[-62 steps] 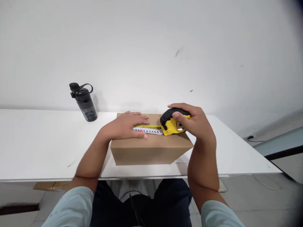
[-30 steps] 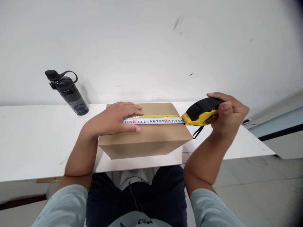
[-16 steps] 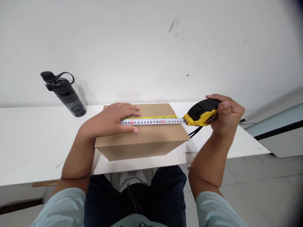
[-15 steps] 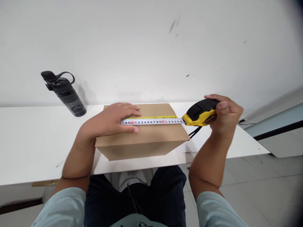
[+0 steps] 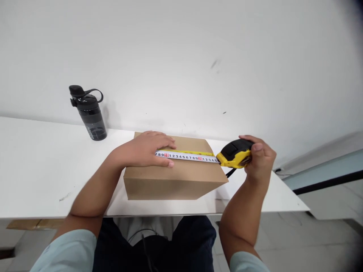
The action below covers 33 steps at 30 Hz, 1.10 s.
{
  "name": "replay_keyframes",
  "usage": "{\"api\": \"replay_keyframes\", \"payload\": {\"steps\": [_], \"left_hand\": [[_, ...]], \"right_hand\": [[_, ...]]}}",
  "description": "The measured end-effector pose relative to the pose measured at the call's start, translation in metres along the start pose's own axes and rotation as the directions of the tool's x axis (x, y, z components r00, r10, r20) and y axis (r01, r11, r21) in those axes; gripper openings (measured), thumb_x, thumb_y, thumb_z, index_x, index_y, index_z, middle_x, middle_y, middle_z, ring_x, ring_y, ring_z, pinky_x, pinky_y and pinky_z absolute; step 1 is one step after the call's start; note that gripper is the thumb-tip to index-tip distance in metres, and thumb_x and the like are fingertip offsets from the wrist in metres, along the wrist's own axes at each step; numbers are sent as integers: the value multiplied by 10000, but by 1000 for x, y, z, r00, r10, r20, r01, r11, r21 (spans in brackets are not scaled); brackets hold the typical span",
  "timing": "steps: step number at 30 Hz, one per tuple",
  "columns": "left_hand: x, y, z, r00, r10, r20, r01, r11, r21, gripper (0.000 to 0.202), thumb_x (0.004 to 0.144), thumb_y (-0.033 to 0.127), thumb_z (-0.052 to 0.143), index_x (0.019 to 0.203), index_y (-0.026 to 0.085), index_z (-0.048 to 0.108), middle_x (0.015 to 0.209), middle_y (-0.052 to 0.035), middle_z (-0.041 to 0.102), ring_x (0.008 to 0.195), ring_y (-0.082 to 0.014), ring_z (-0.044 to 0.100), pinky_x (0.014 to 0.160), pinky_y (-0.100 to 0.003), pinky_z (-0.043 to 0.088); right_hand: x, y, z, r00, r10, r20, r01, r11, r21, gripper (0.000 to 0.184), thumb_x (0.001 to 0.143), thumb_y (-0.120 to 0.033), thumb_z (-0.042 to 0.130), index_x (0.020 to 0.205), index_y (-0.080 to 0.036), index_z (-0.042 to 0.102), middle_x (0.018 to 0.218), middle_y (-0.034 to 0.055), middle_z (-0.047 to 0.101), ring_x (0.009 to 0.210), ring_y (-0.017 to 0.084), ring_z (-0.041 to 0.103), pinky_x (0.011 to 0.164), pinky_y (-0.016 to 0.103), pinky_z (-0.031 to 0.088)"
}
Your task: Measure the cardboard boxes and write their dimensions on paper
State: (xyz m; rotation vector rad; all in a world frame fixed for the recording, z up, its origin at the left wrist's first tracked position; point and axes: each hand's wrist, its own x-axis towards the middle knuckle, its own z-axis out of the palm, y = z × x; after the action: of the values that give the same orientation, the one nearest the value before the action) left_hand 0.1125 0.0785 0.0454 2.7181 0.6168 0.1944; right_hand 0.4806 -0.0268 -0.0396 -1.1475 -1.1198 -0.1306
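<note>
My left hand [image 5: 147, 148] lies flat over the left end of a brown cardboard box [image 5: 176, 187], thumb and fingers apart. Beneath that palm runs a white-and-yellow tape blade [image 5: 187, 156], drawn out across the top of the box, its end hidden. Off the box's right side, my right hand [image 5: 261, 158] is closed around the black and yellow tape measure [image 5: 236, 152]. The mouth of its case sits close to the box's right edge, and a black strap [image 5: 231, 173] hangs below.
A dark water bottle [image 5: 92, 119] stands at the back left of the white table [image 5: 36, 162], by the wall [image 5: 176, 56]. The table's front edge runs just above my lap. A pale blue panel [image 5: 320, 170] is at the right.
The view has shifted and tilted, so the bottle and box appear farther right and the tape measure a little lower and left. Both hands keep their places on box and tape measure.
</note>
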Motion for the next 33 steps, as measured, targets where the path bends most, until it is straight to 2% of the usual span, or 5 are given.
{"api": "replay_keyframes", "payload": {"steps": [10,15,18,27,33], "left_hand": [[-22,-3,-1,997,-73,-9,71,986,-154,685,937,727,598,1483,314,633,1564,-39,652,1405,-304,610,1104,-390,474],[-57,15,-1,959,-149,-242,148,989,-23,590,1008,684,536,1372,251,706,1395,-102,746,1318,-341,653,1162,-474,418],[-74,35,9,940,14,-341,19,995,94,621,978,676,644,1418,240,677,1466,-115,707,1431,-365,577,1284,-529,292],[-72,85,76,801,579,-154,-535,807,251,606,952,686,648,1345,234,747,1610,-114,612,1547,-332,514,1250,-509,451],[-78,85,73,873,460,-160,-414,873,257,689,985,660,609,1496,200,651,1693,-160,504,1630,-372,394,1302,-587,370]], "right_hand": [[-12,2,-3,996,84,-39,-83,996,24,561,796,-718,770,909,-170,807,921,90,761,824,231,664,750,356,490],[-20,-8,-1,997,77,-22,-78,996,-36,579,802,-731,761,927,-167,807,957,101,776,868,242,681,752,352,508],[-24,-13,1,988,152,-4,-152,987,-54,597,805,-743,754,957,-168,807,942,94,777,759,210,657,669,334,493],[-45,-36,41,976,209,-55,-207,977,40,610,816,-733,724,990,-151,782,902,78,747,723,188,647,615,313,499],[-62,-23,20,912,325,-250,-281,939,198,579,837,-729,733,992,-172,742,892,50,704,803,207,686,700,361,592]]}}
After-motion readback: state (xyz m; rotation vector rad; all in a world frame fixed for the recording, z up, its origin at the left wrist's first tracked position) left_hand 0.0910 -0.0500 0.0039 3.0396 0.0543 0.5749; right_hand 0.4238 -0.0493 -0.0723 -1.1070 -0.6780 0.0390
